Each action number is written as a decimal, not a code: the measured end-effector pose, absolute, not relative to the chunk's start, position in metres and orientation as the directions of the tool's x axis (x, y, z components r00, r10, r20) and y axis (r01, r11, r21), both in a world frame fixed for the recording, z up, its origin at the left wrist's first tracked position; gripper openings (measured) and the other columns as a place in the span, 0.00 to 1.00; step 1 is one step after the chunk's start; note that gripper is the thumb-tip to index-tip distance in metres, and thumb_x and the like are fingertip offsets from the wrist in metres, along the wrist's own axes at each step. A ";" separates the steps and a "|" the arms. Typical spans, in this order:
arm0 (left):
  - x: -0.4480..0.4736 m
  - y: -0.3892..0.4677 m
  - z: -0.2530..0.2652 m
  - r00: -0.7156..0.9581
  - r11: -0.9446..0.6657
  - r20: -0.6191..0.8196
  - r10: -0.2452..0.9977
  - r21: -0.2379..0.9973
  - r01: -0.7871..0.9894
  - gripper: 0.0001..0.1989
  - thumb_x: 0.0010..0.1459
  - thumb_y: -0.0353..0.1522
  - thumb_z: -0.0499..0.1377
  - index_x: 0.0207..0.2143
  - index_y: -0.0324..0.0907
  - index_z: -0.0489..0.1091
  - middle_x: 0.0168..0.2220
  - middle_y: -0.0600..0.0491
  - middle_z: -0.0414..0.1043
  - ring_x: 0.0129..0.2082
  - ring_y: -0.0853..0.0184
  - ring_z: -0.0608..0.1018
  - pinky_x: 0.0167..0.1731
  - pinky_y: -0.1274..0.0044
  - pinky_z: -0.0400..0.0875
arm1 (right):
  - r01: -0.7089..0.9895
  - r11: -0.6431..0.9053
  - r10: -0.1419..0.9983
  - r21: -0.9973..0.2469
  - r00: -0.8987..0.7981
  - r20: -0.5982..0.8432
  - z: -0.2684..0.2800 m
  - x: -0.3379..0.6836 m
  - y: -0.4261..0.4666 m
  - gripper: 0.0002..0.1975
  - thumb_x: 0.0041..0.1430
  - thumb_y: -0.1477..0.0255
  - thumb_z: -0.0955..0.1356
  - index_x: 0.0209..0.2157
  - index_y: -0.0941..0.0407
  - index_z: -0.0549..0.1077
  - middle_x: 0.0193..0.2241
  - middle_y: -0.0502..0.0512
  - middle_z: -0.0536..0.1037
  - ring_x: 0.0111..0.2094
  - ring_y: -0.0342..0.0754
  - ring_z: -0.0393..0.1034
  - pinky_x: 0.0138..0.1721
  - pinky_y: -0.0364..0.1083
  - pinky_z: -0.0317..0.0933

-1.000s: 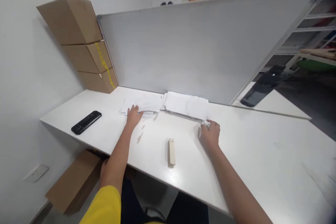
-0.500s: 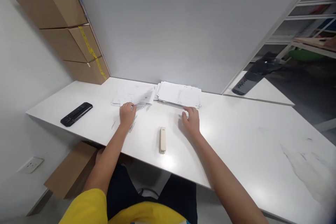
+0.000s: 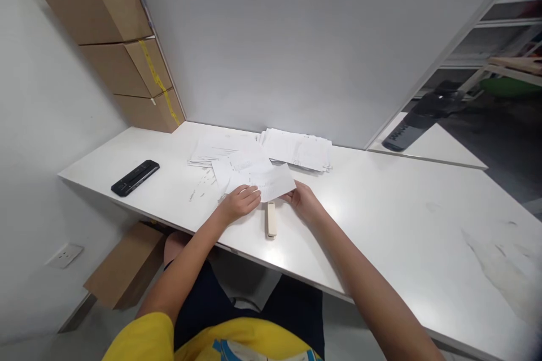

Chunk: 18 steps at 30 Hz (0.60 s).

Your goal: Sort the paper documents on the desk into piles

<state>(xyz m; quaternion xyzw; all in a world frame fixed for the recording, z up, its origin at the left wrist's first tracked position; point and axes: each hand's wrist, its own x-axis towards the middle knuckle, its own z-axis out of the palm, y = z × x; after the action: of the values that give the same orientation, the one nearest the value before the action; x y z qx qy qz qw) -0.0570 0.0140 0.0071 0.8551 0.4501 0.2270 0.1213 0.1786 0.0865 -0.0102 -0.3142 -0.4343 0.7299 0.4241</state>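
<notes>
Several loose printed sheets of paper (image 3: 277,181) are between my hands, fanned out over the table. My left hand (image 3: 242,203) grips their near left edge, fingers over the top. At the right edge, my right hand (image 3: 301,197) pinches the paper, thumb and fingers partly hidden by it. A cream-coloured stapler (image 3: 271,221) lies just below the sheets, its far end close under their edge. Behind my left hand rests a stack of papers (image 3: 207,149), partly covered by the sheets. To its right is another thicker stack of papers (image 3: 300,148).
A black phone (image 3: 135,177) lies on the left of the white table (image 3: 372,225). Cardboard boxes (image 3: 139,70) are piled at the back left. A whiteboard (image 3: 288,56) stands along the back edge. A dark bottle (image 3: 417,124) appears beyond its right end.
My left hand has drawn sheets from the left stack toward me and to the right. My right hand has closed on their right edge. The view has shifted slightly.
</notes>
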 end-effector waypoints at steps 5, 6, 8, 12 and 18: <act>-0.055 0.014 0.016 0.467 -0.563 0.322 0.824 0.374 0.737 0.17 0.69 0.40 0.48 0.46 0.46 0.76 0.53 0.45 0.78 0.59 0.55 0.74 0.62 0.57 0.64 | -0.324 -0.344 0.867 -0.881 -0.469 -0.166 0.005 0.191 0.088 0.20 0.54 0.53 0.70 0.40 0.54 0.77 0.41 0.61 0.82 0.48 0.61 0.76 0.44 0.56 0.73; -0.058 0.014 0.018 0.409 -0.530 0.356 0.840 0.379 0.759 0.17 0.68 0.42 0.51 0.46 0.46 0.76 0.52 0.45 0.78 0.58 0.53 0.75 0.61 0.57 0.64 | -0.312 -0.325 0.879 -0.893 -0.448 -0.163 0.007 0.192 0.086 0.18 0.52 0.58 0.72 0.41 0.54 0.76 0.42 0.59 0.82 0.47 0.60 0.76 0.45 0.56 0.72; -0.067 0.015 0.019 0.191 -0.388 0.443 0.876 0.412 0.824 0.17 0.65 0.43 0.54 0.46 0.45 0.76 0.51 0.43 0.78 0.56 0.50 0.75 0.60 0.55 0.64 | -0.289 -0.292 0.898 -0.912 -0.412 -0.158 0.007 0.191 0.084 0.17 0.47 0.66 0.74 0.41 0.53 0.76 0.42 0.57 0.82 0.46 0.58 0.76 0.46 0.55 0.72; -0.096 0.025 0.009 -0.421 0.142 0.436 0.795 0.542 0.828 0.17 0.63 0.38 0.55 0.49 0.40 0.73 0.53 0.37 0.76 0.58 0.43 0.70 0.60 0.51 0.58 | -0.244 -0.210 0.931 -0.947 -0.347 -0.117 -0.001 0.185 0.083 0.21 0.43 0.71 0.74 0.43 0.52 0.75 0.42 0.55 0.82 0.44 0.58 0.76 0.48 0.56 0.69; -0.120 0.059 -0.010 -0.599 0.294 0.236 0.765 0.699 0.652 0.25 0.59 0.38 0.59 0.58 0.43 0.65 0.55 0.39 0.74 0.62 0.46 0.67 0.62 0.53 0.53 | -0.051 0.066 0.990 -0.997 -0.119 0.072 -0.012 0.169 0.093 0.23 0.43 0.69 0.67 0.45 0.54 0.74 0.48 0.58 0.79 0.50 0.59 0.71 0.55 0.57 0.62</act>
<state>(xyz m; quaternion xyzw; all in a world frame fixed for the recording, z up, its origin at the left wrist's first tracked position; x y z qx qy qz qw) -0.1200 0.0587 -0.0097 0.4421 0.8013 0.3966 0.0715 0.1687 0.0931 -0.0123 -0.4394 -0.5345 0.5233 0.4974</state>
